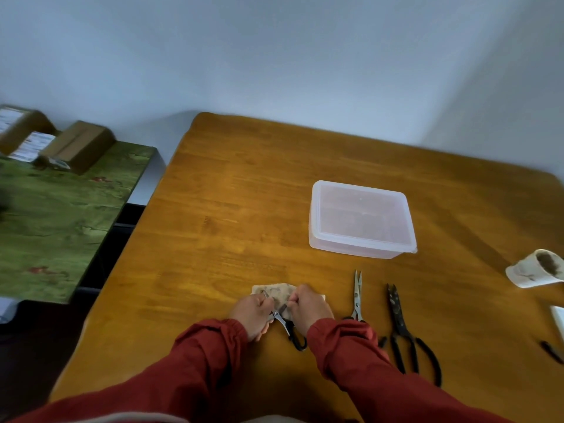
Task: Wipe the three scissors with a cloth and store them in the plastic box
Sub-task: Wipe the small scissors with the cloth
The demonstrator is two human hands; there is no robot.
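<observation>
A small pair of black-handled scissors (pixel 287 323) lies between my two hands near the table's front edge. My left hand (pixel 253 312) grips its blades. My right hand (pixel 306 306) holds a stained beige cloth (pixel 276 291) against them. To the right lie slim silver scissors (pixel 357 296) and large rusty black-handled shears (pixel 403 328), both flat on the wooden table (pixel 232 215). The lidded translucent plastic box (pixel 361 219) stands behind them.
A dirty white cup (pixel 537 271) lies on its side at the right edge, with a dark object (pixel 551 351) and a white item (pixel 558 319) near it. Left of the table stands a green-covered surface (pixel 61 221) with cardboard boxes (pixel 76 146).
</observation>
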